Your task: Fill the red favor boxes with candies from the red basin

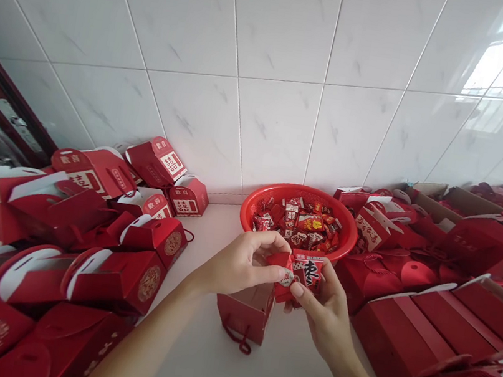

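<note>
Over the white surface, my right hand (326,307) grips a red candy packet (309,271) printed with a large dark character. My left hand (247,263) is closed, thumb against fingers, on a small red-wrapped candy (284,274) that touches the packet. Just below my left hand stands an open red gift box (245,313) with a dark red cord handle hanging at its front; its inside is partly hidden by my hand. Behind my hands sits a red plastic basket (249,204) filled with wrapped candies (298,221).
Red gift boxes (125,277) are piled along the left side. More red boxes (424,328) lie in rows on the right, with an open brown carton (471,202) behind them. A white tiled wall (276,116) rises at the back.
</note>
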A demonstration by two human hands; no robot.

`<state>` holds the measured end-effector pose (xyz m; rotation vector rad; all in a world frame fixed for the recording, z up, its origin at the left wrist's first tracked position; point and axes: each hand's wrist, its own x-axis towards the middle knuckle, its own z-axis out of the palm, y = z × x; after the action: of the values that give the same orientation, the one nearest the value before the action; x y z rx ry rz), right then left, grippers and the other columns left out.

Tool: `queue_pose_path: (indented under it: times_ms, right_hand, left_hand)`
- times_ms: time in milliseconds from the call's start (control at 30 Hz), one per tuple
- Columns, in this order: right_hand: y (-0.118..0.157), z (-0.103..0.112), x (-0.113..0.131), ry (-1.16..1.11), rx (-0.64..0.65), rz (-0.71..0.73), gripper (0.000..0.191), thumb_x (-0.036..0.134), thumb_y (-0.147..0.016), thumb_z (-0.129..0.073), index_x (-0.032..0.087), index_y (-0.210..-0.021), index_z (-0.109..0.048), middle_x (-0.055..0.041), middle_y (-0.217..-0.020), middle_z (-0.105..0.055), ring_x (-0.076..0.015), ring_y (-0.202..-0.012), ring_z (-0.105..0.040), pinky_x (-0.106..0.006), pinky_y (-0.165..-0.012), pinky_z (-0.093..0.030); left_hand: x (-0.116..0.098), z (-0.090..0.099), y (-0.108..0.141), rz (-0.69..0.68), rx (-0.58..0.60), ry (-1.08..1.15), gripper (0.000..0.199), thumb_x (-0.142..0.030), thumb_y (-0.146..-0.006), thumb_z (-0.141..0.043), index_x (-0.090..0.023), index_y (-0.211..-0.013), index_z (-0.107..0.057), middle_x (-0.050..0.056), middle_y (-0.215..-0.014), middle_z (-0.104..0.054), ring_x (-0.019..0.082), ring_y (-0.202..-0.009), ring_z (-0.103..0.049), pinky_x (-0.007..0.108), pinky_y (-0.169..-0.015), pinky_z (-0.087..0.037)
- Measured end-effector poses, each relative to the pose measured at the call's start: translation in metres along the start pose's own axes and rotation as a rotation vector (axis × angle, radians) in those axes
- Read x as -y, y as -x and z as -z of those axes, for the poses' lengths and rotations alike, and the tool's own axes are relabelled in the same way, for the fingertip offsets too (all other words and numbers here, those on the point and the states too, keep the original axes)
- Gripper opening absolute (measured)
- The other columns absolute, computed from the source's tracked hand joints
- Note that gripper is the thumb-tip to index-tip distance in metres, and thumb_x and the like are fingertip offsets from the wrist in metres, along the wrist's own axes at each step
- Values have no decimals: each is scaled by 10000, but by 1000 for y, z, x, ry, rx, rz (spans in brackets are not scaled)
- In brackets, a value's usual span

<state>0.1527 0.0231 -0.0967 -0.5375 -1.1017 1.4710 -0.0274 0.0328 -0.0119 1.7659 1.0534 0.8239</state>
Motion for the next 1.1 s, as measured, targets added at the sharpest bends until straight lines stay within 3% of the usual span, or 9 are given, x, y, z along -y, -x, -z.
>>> queue_pose_path:
  times_ms: [233, 400, 567, 800, 1100]
  right_hand:
    - [0, 2, 0, -2, 24, 6, 348, 335, -814, -784, 236, -1095, -604, 0, -883, -659, -118, -688, -593, -239, -580, -554]
    - [-2, 1, 2, 24, 16, -18, 392, 340, -801, -789, 230, -1127, -602, -56, -1074, -674, -139, -750, -604, -273, -639, -554]
    - [-1, -1, 4, -30, 26, -42, 382, 336, -815, -771, 239, -1141, -595, -32, -967, -663, -145, -727, -594, -270, -602, -551]
    - [-1, -3, 7, -35, 17, -44, 362, 342, -819, -766, 236, -1127, -609, -19, -901, -655, -141, -711, -594, -256, -592, -558]
    - [-1, -2, 7, -12, 86, -72, 354, 352, -816, -775, 241, -1115, -621, -36, -1001, -701, -150, -731, -656, -276, -628, -577]
  left_hand:
    - [0, 2, 0, -7, -86, -8, 290, -304, -804, -721, -204, -1067, -652, 45, -1081, -680, 218, -1051, -627, 342, -919, -489]
    - [-1, 5, 0, -4, -117, 23, 287, -290, -810, -699, -199, -1075, -634, 30, -1063, -672, 198, -1004, -637, 327, -893, -490]
    - [-2, 7, 1, 3, -153, 3, 306, -292, -789, -711, -196, -1072, -642, 43, -1114, -665, 208, -1026, -631, 333, -908, -486]
    - [-6, 10, 3, 20, -111, -3, 323, -295, -785, -713, -196, -1087, -658, 47, -1123, -674, 223, -1058, -629, 354, -935, -492]
    - [-4, 12, 4, 20, -59, 43, 347, -289, -820, -706, -204, -1155, -685, 50, -1103, -711, 206, -1001, -667, 320, -887, -531]
